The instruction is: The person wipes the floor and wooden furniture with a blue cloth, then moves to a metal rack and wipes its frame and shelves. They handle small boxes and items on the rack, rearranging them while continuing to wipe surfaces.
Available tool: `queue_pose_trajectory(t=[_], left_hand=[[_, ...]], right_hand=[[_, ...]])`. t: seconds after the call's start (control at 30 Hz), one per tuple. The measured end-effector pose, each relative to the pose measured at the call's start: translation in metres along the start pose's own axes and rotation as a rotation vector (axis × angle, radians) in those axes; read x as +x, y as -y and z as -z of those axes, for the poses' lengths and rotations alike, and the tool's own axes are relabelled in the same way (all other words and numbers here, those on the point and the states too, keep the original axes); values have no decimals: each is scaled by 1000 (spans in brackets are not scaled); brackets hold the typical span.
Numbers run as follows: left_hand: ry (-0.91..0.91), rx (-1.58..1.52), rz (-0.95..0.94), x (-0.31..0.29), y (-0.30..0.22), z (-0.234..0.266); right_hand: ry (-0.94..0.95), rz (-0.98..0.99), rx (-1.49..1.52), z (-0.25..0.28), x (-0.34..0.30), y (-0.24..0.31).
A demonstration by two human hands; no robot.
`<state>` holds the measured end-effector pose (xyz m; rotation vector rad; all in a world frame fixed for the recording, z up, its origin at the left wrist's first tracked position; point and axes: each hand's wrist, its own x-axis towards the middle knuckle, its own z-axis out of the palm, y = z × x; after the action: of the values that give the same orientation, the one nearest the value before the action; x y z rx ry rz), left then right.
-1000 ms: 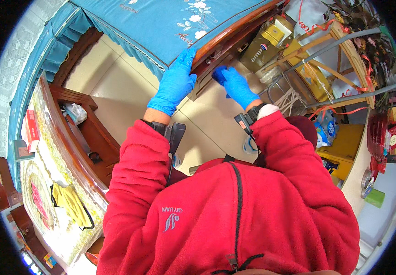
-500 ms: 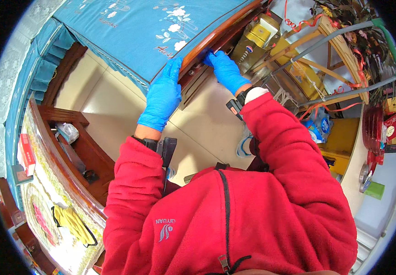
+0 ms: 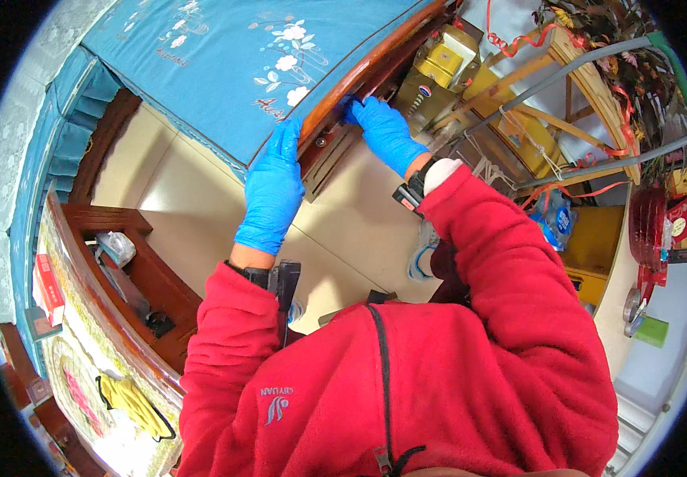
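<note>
A blue cloth embroidered with white flowers (image 3: 200,63) covers the top of a piece of furniture with a polished wooden edge (image 3: 359,70). My left hand (image 3: 273,191), in a blue glove, lies at its near corner. The fingers are stretched out along the cloth and the wood. My right hand (image 3: 391,137), also gloved in blue, reaches to the wooden side below that edge. Its fingers are bent, and a dark blue patch (image 3: 349,109) shows at their tips, too shaded to tell as cloth or glove. A round metal fitting (image 3: 320,142) sits on the wood between the hands.
Right of my hand stand an open carton with yellow boxes (image 3: 443,62) and a wooden frame (image 3: 590,79) with red ribbons. On the left is a brown wooden table (image 3: 149,278) with a shelf; a yellow cloth item (image 3: 133,404) lies on its top. Tiled floor (image 3: 343,230) lies below.
Both hands and the furniture edge sit slightly farther left and lower in the picture. The right hand stays at the wooden side; the left remains at the corner.
</note>
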<state>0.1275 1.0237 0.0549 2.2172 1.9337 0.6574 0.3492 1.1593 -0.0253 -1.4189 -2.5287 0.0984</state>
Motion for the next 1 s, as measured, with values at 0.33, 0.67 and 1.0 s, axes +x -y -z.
queue_pose_trajectory(t=[0.33,0.67,1.0], left_hand=[[-30,15,-43,0,1,1],[33,-27,16,4,1,4],[100,-31,82,10,-9,10]], right_hand=[[-190,-182,-146,-2,50,-83],[-213,-203,-168,-4,111,-176],[-180,-179,-241,-2,172,-273]])
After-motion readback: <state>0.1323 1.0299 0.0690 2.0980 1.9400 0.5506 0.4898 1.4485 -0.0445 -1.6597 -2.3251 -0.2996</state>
